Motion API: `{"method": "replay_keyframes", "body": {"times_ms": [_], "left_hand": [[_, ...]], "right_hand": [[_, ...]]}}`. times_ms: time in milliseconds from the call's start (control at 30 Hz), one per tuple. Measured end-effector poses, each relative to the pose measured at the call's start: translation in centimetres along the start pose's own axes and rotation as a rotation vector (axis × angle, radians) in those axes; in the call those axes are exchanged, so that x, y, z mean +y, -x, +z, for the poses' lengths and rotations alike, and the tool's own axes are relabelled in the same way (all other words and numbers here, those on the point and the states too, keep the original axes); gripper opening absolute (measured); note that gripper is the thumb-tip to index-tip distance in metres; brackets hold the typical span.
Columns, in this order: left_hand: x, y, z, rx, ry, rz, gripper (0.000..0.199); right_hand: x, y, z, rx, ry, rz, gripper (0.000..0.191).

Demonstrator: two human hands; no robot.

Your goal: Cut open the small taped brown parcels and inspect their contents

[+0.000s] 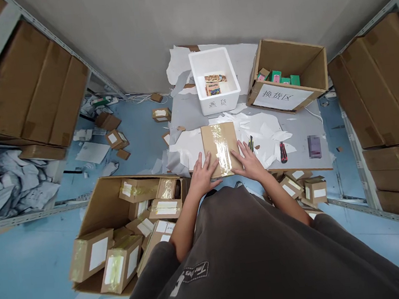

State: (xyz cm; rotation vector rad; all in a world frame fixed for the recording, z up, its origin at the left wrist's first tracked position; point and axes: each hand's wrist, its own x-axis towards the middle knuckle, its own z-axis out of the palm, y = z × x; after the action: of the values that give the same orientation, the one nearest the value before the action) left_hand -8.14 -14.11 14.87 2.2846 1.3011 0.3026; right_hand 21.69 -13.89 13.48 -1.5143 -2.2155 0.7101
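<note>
A flat cardboard box [221, 142], sealed with shiny clear tape down its middle, lies near the front edge of the table [304, 124]. My left hand [204, 175] rests at its left front corner with the fingers spread. On the opposite side, my right hand [249, 162] touches the right front part of the box, its fingers stretched out too. Just beyond the right fingers is a yellow-and-black utility knife [251, 144]. A red-and-black utility knife [283, 152] lies farther right.
A white foam box [215, 81] with small packets and a labelled cardboard carton [286, 76] with green boxes stand at the back. Torn paper [267, 130] litters the table. At left, a big carton [97, 198] holds several parcels. Shelves with boxes [374, 83] flank both sides.
</note>
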Motion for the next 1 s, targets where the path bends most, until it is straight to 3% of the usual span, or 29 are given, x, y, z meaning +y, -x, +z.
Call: {"method": "replay_keyframes", "body": {"times_ms": [300,733,867,1000], "left_hand": [[-0.2,1.2,1.7,-0.020,-0.009,-0.040,0.085],[-0.6,1.2,0.9,-0.015,-0.104,-0.029,0.091],[-1.4,1.4,1.6,0.000,-0.054,-0.039,0.093],[-2.1,1.2,2.8,0.022,0.144,-0.019,0.086]], "right_hand": [[-0.5,1.8,0.6,-0.089,-0.022,-0.020,0.094],[0.8,1.8,0.5,-0.070,0.025,-0.043,0.106],[1.5,2.2,1.1,-0.084,-0.021,-0.057,0.115],[1.5,2.1,2.1,-0.072,-0.147,-0.038,0.096]]}}
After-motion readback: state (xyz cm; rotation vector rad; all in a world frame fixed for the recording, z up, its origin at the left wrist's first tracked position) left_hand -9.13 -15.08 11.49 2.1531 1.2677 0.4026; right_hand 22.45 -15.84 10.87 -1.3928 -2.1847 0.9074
